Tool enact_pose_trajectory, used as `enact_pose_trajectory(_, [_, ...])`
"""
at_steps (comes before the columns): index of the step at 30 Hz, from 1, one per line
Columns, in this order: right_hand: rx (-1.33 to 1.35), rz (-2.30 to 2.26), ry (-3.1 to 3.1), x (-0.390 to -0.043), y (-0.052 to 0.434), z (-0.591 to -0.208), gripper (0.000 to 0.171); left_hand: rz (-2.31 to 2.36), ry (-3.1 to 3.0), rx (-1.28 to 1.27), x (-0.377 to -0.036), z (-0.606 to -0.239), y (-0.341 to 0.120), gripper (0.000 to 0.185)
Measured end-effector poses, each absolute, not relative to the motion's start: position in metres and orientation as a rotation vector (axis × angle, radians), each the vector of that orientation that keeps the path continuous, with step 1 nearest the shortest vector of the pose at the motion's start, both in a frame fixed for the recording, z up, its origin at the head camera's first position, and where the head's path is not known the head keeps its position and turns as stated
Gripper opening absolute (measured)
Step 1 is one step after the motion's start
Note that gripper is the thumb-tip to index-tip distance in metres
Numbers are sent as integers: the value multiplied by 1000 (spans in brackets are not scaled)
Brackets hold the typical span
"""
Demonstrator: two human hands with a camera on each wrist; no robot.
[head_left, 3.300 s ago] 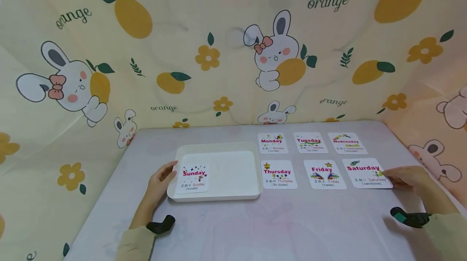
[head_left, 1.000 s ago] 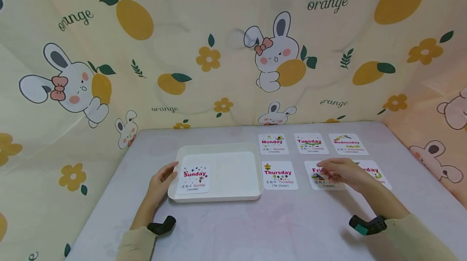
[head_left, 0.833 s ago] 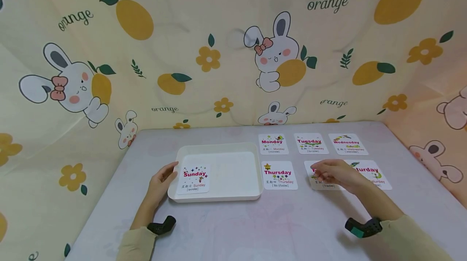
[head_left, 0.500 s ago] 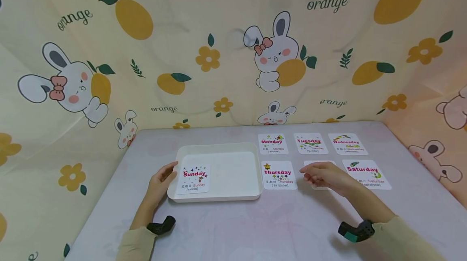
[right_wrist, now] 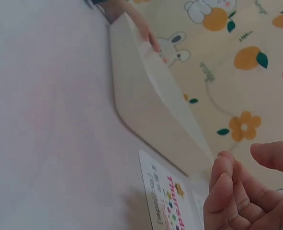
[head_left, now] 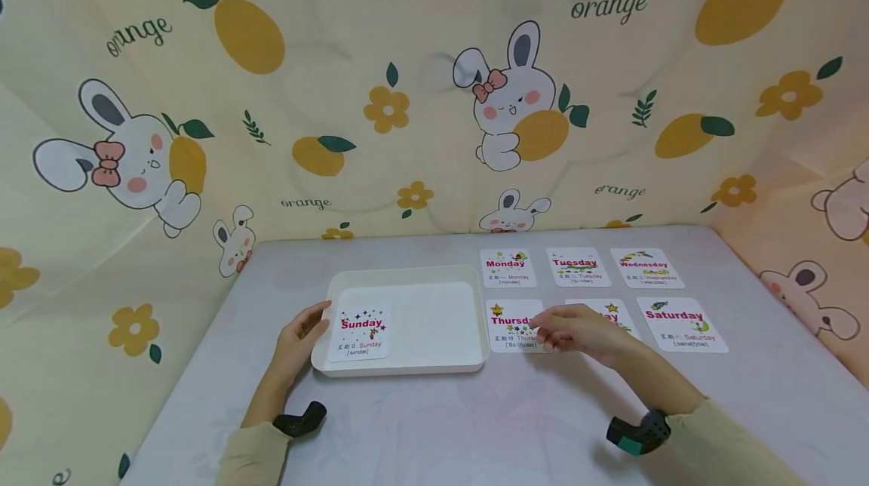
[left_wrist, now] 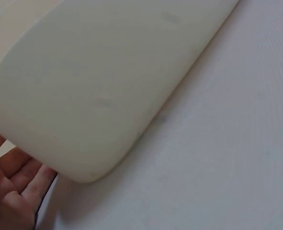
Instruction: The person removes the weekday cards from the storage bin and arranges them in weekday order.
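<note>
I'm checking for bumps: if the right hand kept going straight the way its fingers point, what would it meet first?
Probably the white tray. The right hand points left, over the Thursday card. Its height above the table is unclear.

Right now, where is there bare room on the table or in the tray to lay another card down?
Free: the tray floor right of the Sunday card, the table's near strip, and behind the tray. Crowded: the right side, six cards in two rows, the right hand over Thursday and Friday.

white tray (head_left: pixel 475 316), white cards (head_left: pixel 507 268) with red lettering, yellow rabbit-and-orange backdrop (head_left: pixel 421 86)
</note>
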State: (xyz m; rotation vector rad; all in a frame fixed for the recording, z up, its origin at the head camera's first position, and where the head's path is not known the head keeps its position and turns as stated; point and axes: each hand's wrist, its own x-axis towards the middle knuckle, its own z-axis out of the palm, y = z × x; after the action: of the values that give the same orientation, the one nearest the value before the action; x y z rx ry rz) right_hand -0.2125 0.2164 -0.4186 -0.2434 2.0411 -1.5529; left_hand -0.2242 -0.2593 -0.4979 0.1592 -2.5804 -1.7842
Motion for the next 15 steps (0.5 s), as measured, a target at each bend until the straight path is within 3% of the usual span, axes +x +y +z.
enact_pose_trajectory(15, [-266, -1606, 1932, -212, 179, -419, 45, -1779, -2594, 174, -223, -495, -258, 41])
